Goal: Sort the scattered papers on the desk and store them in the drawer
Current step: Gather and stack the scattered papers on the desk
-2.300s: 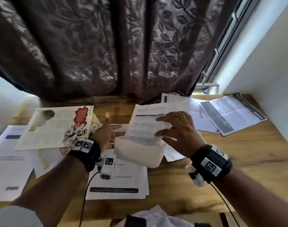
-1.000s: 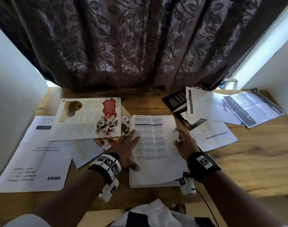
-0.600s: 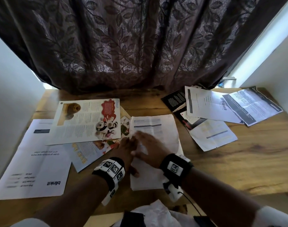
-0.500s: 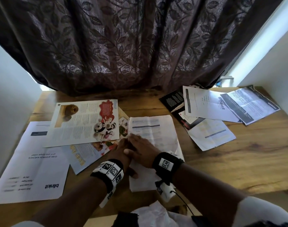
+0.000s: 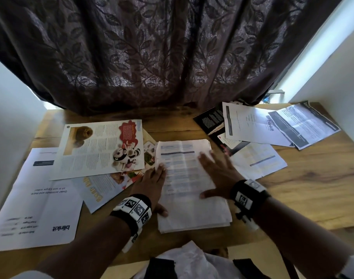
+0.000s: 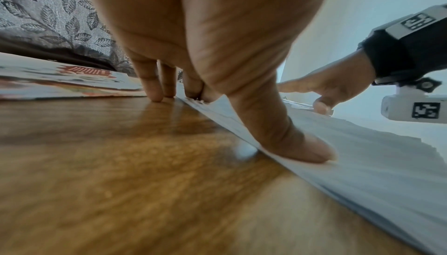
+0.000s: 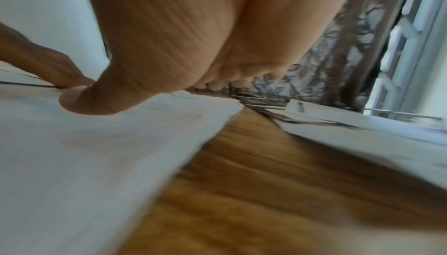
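A stack of white printed papers (image 5: 184, 178) lies in the middle of the wooden desk (image 5: 305, 190). My left hand (image 5: 152, 184) lies flat along the stack's left edge, thumb pressing on the paper (image 6: 377, 163) and fingers straight. My right hand (image 5: 218, 174) rests flat on the stack's right half with fingers spread, its thumb pressing the top sheet (image 7: 72, 154). Other papers are scattered: a colourful magazine page (image 5: 99, 148) and a large white blinkit sheet (image 5: 37, 200) on the left, several sheets (image 5: 256, 125) and a dark booklet (image 5: 210, 119) on the right. No drawer is in view.
A dark leaf-patterned curtain (image 5: 162, 53) hangs along the desk's back edge. White walls close in on the left and right. Bare wood shows at the right front of the desk. White cloth (image 5: 190, 262) lies at the near edge below the stack.
My right hand slid from beside the left hand across the stack to its right half, smoothing the top sheet. The left hand stayed at the stack's left edge.
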`<state>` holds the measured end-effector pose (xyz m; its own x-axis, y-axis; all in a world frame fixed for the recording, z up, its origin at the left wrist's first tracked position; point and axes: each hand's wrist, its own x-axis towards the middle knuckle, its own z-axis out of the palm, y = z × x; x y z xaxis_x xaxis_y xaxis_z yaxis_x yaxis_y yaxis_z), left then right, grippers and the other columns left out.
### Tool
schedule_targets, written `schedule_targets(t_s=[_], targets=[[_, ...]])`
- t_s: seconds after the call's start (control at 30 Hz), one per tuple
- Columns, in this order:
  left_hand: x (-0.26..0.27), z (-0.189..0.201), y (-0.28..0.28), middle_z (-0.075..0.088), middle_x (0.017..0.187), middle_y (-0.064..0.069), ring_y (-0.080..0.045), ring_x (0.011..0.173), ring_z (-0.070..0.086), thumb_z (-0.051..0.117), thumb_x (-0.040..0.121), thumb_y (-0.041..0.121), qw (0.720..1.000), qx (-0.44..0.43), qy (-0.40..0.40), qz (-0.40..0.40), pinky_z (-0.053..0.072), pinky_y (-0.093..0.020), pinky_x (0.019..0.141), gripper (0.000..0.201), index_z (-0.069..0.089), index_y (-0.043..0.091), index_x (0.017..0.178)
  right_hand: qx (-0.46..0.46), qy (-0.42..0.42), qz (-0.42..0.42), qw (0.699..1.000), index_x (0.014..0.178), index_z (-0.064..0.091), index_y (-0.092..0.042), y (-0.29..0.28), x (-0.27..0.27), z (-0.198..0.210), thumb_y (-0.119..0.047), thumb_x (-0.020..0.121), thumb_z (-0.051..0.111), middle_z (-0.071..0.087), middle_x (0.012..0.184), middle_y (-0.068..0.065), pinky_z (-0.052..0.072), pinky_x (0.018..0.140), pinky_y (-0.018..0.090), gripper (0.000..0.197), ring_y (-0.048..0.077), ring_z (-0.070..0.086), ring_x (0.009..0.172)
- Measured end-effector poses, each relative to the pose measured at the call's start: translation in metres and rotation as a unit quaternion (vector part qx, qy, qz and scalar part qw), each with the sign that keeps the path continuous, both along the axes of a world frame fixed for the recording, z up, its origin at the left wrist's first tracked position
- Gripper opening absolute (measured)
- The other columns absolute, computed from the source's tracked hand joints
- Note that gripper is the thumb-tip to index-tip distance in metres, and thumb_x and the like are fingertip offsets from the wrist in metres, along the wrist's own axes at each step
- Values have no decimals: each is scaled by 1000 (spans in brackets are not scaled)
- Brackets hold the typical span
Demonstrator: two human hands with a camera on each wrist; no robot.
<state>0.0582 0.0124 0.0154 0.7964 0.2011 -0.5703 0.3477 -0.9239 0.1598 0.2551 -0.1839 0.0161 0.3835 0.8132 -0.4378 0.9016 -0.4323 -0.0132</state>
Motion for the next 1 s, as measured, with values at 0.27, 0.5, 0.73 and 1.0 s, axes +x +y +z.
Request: schedule_targets(t_s=[0.27,0.5,0.73,1.0], targets=[[-1,-8,1,-32,157,0,-29,149,-13,75,57,73,1000,14,-1,-11,8,-50,122,148,-26,17,150,-23,41,48,998,153,-27,-20,-10,-56,-28,-99,66,34,-34,159,-1,-13,119,59,132,21,-29,148],[1,0,0,-31,158,-2,-30,148,-13,70,58,77,999,33,19,-19,1,-48,120,146,-26,16,150,-21,23,-5,999,151,-29,-18,-32,-43,-29,-104,62,24,-35,158,2,-15,119,57,135,24,-28,148],[11,-7,-49,-20,162,-4,-28,149,-16,29,78,86,988,95,-82,-87,-12,-57,116,113,-18,15,152,2,34,-5,999,151,-29,-17,-34,-44,-31,-103,64,24,-35,158,2,-17,118,56,133,24,-30,147],[-14,-16,-29,-41,151,-9,-28,144,-30,42,53,100,998,50,-23,-17,-20,-43,117,149,-33,9,144,22,63,-2,998,152,-27,-17,-37,-41,-36,-103,63,27,-36,159,4,-12,120,56,135,25,-31,147]])
